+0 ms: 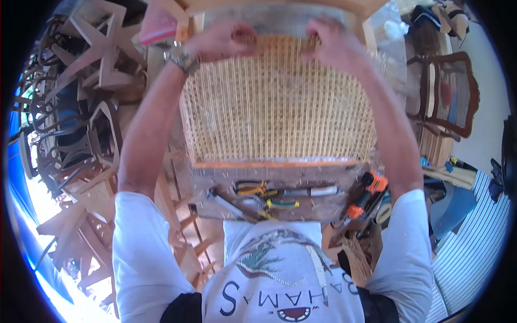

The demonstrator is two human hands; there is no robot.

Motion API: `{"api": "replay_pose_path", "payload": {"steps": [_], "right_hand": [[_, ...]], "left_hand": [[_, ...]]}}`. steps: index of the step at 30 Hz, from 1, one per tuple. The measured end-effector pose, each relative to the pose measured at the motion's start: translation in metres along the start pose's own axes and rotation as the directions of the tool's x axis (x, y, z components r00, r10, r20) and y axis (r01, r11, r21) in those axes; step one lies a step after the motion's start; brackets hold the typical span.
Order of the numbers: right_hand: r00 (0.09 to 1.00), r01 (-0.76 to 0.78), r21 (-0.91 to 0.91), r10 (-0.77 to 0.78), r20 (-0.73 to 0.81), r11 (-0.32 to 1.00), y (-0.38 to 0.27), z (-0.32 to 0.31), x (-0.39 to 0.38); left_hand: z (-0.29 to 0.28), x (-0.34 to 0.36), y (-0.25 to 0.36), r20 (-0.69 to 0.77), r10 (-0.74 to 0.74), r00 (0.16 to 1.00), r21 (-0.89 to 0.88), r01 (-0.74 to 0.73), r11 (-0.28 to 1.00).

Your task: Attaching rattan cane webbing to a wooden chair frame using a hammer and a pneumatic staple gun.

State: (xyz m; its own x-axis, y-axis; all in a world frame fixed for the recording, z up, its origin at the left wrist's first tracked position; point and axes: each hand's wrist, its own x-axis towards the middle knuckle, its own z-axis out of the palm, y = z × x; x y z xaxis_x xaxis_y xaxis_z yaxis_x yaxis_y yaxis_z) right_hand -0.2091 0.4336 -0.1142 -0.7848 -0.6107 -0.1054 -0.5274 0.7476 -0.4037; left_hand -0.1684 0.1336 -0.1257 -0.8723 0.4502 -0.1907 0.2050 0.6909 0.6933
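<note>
A straw-coloured woven cane sheet [280, 107] lies over a wooden seat frame [280, 163], whose near rail shows along the front. My left hand [223, 40], with a metal watch on its wrist, is closed at the sheet's far edge, left of centre. Across from it, my right hand [336, 46] pinches the same far edge with bent fingers and is slightly blurred. Between the two hands the cane edge looks raised. The fingertips are partly hidden by the hands and the weave.
On the workbench [215, 180] nearest me lie yellow-handled pliers [283, 204], a hammer [229, 204], a white-handled tool [323, 191] and an orange-and-black power tool [374, 182]. Bare wooden chair frames [102, 48] crowd the left. A cane-backed chair [452, 94] stands right.
</note>
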Motion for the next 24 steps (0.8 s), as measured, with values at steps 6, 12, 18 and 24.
{"api": "replay_pose_path", "payload": {"steps": [6, 12, 18, 24], "right_hand": [[0.988, 0.053, 0.055, -0.060, 0.143, 0.997, -0.010, -0.023, -0.005], [0.993, 0.036, -0.044, -0.031, 0.111, 0.998, -0.005, -0.005, 0.007], [0.990, -0.050, -0.083, 0.060, 0.126, 0.995, 0.014, 0.024, 0.018], [0.985, 0.113, -0.006, -0.113, -0.133, 0.994, 0.007, 0.029, 0.005]], "left_hand": [[0.000, 0.014, 0.008, 0.030, -0.101, 0.994, 0.024, 0.100, 0.995], [0.021, 0.011, 0.001, -0.167, -0.029, 0.986, 0.104, 0.047, 0.993], [0.034, 0.010, -0.014, -0.194, -0.108, 0.975, -0.090, 0.092, 0.992], [0.042, 0.003, 0.001, -0.279, -0.119, 0.953, 0.042, 0.136, 0.990]]}}
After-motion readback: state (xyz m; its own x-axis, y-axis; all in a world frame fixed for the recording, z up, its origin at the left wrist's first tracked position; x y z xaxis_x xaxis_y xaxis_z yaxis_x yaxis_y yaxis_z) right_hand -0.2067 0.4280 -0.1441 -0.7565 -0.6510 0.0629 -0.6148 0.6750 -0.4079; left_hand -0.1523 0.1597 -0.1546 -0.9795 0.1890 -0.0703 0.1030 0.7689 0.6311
